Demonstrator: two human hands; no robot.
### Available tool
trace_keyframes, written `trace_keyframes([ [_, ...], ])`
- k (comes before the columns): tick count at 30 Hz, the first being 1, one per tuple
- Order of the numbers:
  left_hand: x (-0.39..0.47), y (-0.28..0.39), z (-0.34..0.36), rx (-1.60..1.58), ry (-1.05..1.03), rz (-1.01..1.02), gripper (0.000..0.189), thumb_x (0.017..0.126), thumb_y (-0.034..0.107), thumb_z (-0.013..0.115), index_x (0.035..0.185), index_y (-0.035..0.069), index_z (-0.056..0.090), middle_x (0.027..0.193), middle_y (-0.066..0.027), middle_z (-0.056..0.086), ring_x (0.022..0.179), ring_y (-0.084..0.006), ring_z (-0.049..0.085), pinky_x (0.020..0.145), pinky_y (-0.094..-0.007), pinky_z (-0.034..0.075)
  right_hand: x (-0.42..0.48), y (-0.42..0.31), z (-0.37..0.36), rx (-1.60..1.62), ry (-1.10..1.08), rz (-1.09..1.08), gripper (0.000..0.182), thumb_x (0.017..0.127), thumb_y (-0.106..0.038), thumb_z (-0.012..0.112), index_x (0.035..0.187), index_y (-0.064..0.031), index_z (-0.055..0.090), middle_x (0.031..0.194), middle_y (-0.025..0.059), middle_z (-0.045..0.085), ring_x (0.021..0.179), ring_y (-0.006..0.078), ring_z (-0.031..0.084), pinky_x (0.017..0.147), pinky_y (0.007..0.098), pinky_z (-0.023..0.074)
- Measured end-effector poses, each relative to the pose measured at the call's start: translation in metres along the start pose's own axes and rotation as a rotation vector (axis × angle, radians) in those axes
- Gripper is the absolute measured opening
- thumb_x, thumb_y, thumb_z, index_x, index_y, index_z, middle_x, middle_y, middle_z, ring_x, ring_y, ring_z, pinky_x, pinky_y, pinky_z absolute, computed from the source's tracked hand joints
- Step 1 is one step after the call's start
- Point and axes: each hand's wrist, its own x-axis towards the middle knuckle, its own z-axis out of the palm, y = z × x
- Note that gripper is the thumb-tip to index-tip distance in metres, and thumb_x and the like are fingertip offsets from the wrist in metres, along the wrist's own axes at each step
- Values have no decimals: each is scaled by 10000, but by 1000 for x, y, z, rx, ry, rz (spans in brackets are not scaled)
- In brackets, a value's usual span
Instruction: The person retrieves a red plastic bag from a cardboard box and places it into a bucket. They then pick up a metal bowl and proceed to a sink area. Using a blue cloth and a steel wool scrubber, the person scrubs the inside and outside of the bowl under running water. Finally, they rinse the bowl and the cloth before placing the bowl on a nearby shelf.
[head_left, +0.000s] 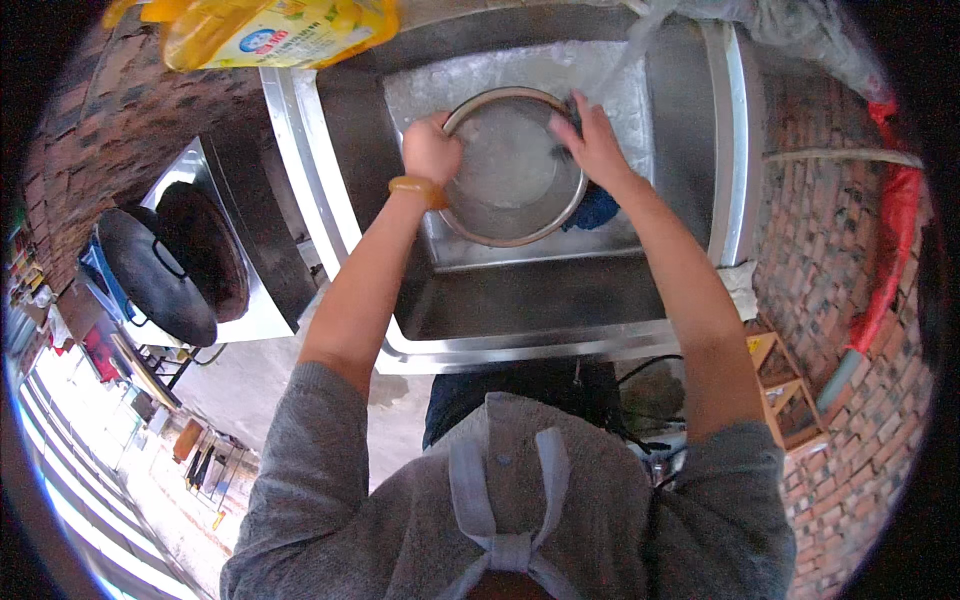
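Observation:
A round metal basin (510, 161) with a pale rim is held inside a stainless-steel sink (540, 307). My left hand (433, 148) grips its left rim, and an amber-coloured bangle circles that wrist. At the right rim is my right hand (592, 142), blurred, with its thumb reaching over the inside wall. Between its thumb and fingers shows a dark cleaning pad (564, 147), whose exact kind is unclear. A dark blue cloth (594, 208) lies on the sink floor, partly covered by the basin.
A yellow detergent jug (281, 37) stands at the sink's far left corner. Clear plastic sheeting (787, 37) hangs at the far right. Left of the sink, a black wok (154, 274) leans on a metal counter (262, 319). A wooden rack (787, 397) and a red-wrapped pipe (889, 262) are on the right.

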Motion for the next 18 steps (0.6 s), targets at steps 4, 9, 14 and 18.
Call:
trace_keyframes([
  [4,8,-17,6,27,-29,18,244,639,31,548,855,53,661,739,-206,615,694,-351,616,636,-383,481,43,-10,5,229,-146,-198,445,856,-189,562,1275,-103,441,1149,203,510,1084,358,490,924,394,396],
  [9,21,-47,25,96,-23,59,236,637,33,541,839,53,661,728,-213,611,690,-357,613,644,-393,478,16,-13,4,94,-233,202,576,813,-252,625,1318,-124,378,1176,244,493,1070,382,507,903,418,409],
  [14,1,-49,28,71,-16,-131,215,649,36,535,827,38,654,733,-211,613,731,-365,612,665,-406,475,-89,8,40,1,218,255,558,811,-285,639,1168,48,370,1072,283,524,1019,413,524,849,417,425],
  [18,7,-59,28,367,-16,58,266,670,59,574,931,62,625,872,-184,634,820,-357,607,734,-441,487,-46,-18,10,-149,21,262,536,826,-286,615,1162,51,367,1049,266,527,974,413,536,805,443,439],
])
